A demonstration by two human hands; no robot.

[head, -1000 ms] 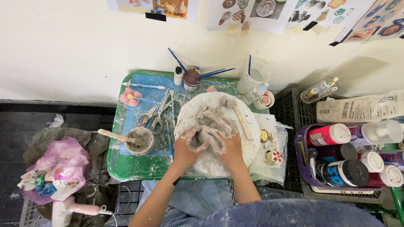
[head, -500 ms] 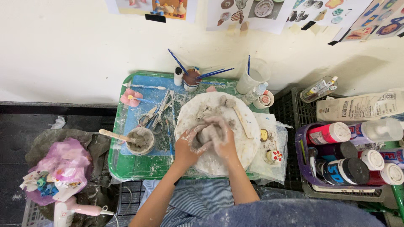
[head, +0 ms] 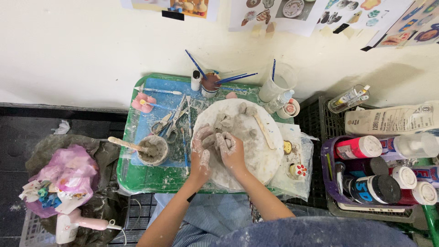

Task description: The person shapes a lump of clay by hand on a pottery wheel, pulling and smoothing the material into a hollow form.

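1. Since the earlier frame, both hands have drawn closer together on the round board (head: 256,160); the clay lump (head: 218,139) is now pressed tight between them.
2. Most of the lump is hidden under the fingers; its shape cannot be made out.
3. The board sits on a green tray (head: 137,176), its right edge overhanging plastic sheeting. A wooden stick (head: 264,132) and small clay bits (head: 244,110) lie on the far half; the near half is bare.
4. A clay cup (head: 152,151) stands left of the left hand (head: 201,153), apart from it.
5. Left hand: fingers curled around the lump's left side. Right hand (head: 232,151): curled over its top, touching the left.
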